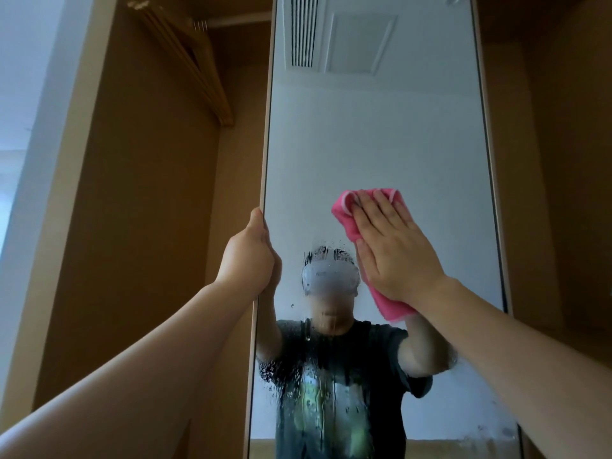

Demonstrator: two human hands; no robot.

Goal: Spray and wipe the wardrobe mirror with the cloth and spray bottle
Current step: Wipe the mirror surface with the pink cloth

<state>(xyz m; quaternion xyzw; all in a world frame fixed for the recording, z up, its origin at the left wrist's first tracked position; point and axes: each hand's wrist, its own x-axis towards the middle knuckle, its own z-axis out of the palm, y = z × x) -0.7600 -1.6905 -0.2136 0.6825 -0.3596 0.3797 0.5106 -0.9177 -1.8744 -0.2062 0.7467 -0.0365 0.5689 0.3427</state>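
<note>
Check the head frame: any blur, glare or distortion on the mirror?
Head view: wide-angle lens slightly bows the mirror edges; spray droplets blur the lower reflection; no hard glare; right hand, pink cloth and left hand are sharp; wardrobe interior is dim.

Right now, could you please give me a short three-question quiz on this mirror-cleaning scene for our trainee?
1. True or false: the right hand presses the pink cloth against the mirror with straight fingers.
2. What does the left hand grip? A) a sponge B) the mirror's left edge C) a bucket
3. Fill in the gap: most of the wet drops on the glass lie ___ the cloth.

Key: 1 true; 2 B; 3 below.
</note>
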